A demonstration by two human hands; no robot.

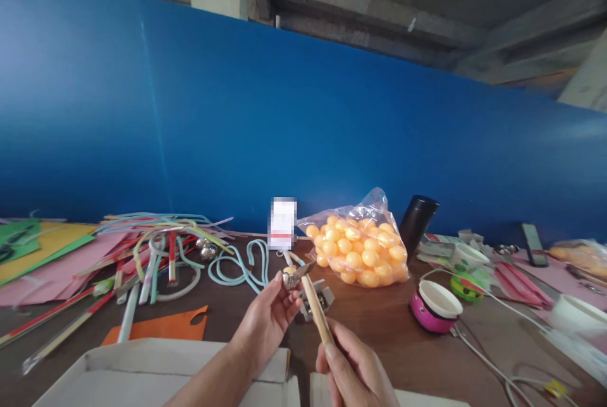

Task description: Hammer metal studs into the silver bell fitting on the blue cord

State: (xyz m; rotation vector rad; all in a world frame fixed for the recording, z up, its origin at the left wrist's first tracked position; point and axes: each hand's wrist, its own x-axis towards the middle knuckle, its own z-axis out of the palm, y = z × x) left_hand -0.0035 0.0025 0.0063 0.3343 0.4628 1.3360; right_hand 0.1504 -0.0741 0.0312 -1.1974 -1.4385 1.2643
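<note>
My left hand [268,318] pinches a small silver bell [288,278] between thumb and fingertips, above the brown table [379,325]. My right hand [353,366] is closed round the wooden handle of a pointed tool [315,306]. The tool's metal tip rests against the bell. Just behind both hands lies a small open box [318,299] with metal pieces in it. A clear bag of orange balls [355,249] stands a little further back to the right.
Coloured tubes and strips [161,249], paper sheets [52,255] and a light blue cord [244,265] lie at the left. White cardboard [156,375] lies at the front. A pink-and-white cup [436,306], black cylinder [417,220], cables [493,356] and a blue wall [303,129] sit beyond.
</note>
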